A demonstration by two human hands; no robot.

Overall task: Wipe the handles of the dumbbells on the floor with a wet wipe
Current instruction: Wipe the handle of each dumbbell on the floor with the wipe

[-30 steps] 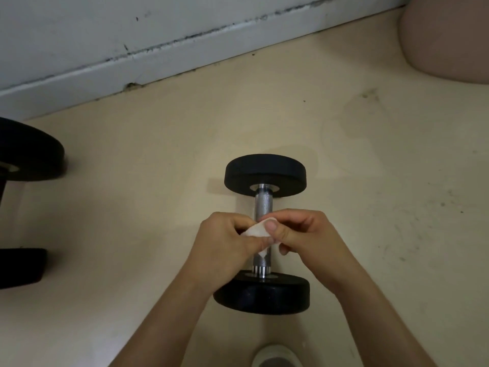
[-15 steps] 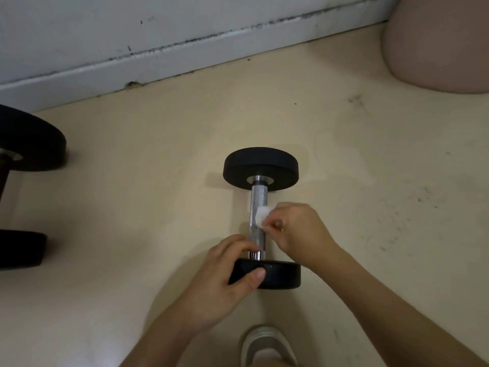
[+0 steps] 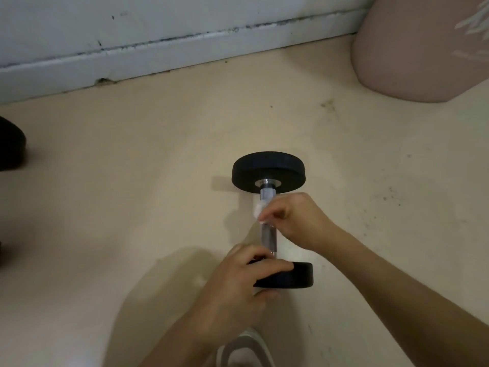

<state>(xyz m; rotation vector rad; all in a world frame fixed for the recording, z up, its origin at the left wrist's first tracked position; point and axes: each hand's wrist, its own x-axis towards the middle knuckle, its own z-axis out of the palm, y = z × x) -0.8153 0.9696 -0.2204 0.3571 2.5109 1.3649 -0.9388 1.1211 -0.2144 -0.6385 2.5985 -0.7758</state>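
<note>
A black dumbbell (image 3: 268,172) with a steel handle (image 3: 268,235) lies on the cream floor, its length running away from me. My right hand (image 3: 296,219) pinches a small white wet wipe (image 3: 259,210) against the upper half of the handle. My left hand (image 3: 243,284) grips the near weight plate (image 3: 293,278), fingers curled over its top edge. The far plate is untouched.
Part of a second black dumbbell (image 3: 10,148) shows at the left edge. A grey baseboard and wall (image 3: 158,56) run along the back. A pink cushion-like object (image 3: 423,49) sits at the top right. My grey shoe (image 3: 246,350) is at the bottom.
My left hand left the wipe and took hold of the near plate. My right hand carried the wipe up the handle toward the far plate. The view shifted right.
</note>
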